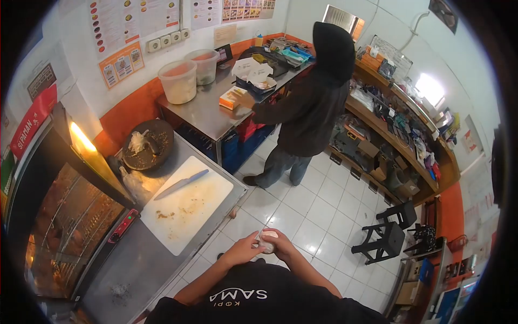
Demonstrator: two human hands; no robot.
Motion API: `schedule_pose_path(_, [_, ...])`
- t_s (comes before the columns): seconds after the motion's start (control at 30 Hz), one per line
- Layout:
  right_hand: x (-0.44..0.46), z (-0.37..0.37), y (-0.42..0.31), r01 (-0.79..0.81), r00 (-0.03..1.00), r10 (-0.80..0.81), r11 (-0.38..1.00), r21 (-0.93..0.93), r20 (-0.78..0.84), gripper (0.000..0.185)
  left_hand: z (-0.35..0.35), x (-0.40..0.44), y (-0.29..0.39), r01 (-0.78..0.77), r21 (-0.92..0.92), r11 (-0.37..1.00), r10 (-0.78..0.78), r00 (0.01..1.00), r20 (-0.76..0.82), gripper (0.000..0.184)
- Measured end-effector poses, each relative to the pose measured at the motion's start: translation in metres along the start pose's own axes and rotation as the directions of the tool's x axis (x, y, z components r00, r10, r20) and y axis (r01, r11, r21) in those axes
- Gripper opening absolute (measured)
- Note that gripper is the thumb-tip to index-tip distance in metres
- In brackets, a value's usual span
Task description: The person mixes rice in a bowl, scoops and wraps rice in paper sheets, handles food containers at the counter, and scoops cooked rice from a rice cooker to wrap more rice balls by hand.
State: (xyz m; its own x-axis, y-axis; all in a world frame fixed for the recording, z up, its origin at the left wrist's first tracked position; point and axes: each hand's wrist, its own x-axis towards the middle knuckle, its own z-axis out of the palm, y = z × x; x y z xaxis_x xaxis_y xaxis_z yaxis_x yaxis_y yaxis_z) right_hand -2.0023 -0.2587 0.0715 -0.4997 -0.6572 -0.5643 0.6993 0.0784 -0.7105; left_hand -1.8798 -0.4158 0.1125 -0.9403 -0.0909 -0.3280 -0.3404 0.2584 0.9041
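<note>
Close in front of my black shirt, both hands hold a small whitish bundle (268,241) that looks wrapped in clear plastic. My left hand (244,249) grips its left side with bent fingers. Curled around the right side is my right hand (281,246). What the wrapping contains is hard to make out. To the left of my hands, a white cutting board (202,197) lies on the metal counter (127,270), with brown crumbs scattered on it. A knife (181,184) with a bluish handle rests across the board's upper part.
A dark stone mortar (148,146) stands behind the board, beside a lit glass food warmer (70,227). Another person (307,102) in a dark hood works at the steel table (202,110), one hand at an orange-white box (233,98). Black stools (382,240) stand right.
</note>
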Motion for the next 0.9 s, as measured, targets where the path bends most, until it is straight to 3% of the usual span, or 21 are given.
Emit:
schedule_pose_path(0.17, [-0.003,-0.005,-0.005,-0.010,1.000,0.010,1.000,0.007,0.006,0.043,0.002,-0.003,0.022,0.008,-0.130,0.991,0.002,0.997,0.080,0.079])
schedule_pose_path(0.3, [-0.004,-0.001,-0.011,-0.010,1.000,0.010,1.000,-0.017,-0.002,0.044,0.002,-0.007,0.034,-0.014,-0.121,0.993,0.028,0.993,0.115,0.084])
schedule_pose_path(0.4, [0.003,0.001,-0.010,-0.005,1.000,0.005,0.999,-0.054,0.001,0.045,0.010,-0.001,0.016,-0.079,-0.078,0.994,0.079,0.997,-0.005,0.089])
schedule_pose_path(0.5, [0.007,0.010,-0.014,-0.017,1.000,0.016,0.996,-0.082,-0.020,0.047,0.009,0.001,0.013,0.033,-0.086,0.996,-0.037,0.999,-0.039,0.095])
schedule_pose_path(0.57, [0.012,0.013,-0.012,-0.028,0.999,0.026,0.997,-0.068,-0.029,0.048,0.011,0.007,0.003,0.052,-0.289,0.956,-0.081,0.993,-0.089,0.096])
schedule_pose_path(0.7, [0.021,0.025,-0.010,0.024,0.999,-0.026,0.998,-0.056,-0.033,0.048,0.010,0.004,0.001,0.104,-0.151,0.983,-0.137,0.963,-0.231,0.096])
schedule_pose_path(0.8, [0.028,0.033,-0.012,0.026,1.000,-0.027,0.998,-0.060,-0.003,0.049,0.013,0.002,-0.012,0.037,-0.196,0.980,-0.088,0.962,-0.259,0.095])
schedule_pose_path(0.9, [0.034,0.041,-0.015,0.040,0.998,-0.038,0.998,-0.051,0.043,0.050,0.011,-0.002,-0.017,-0.019,-0.128,0.992,-0.019,0.957,-0.290,0.094])
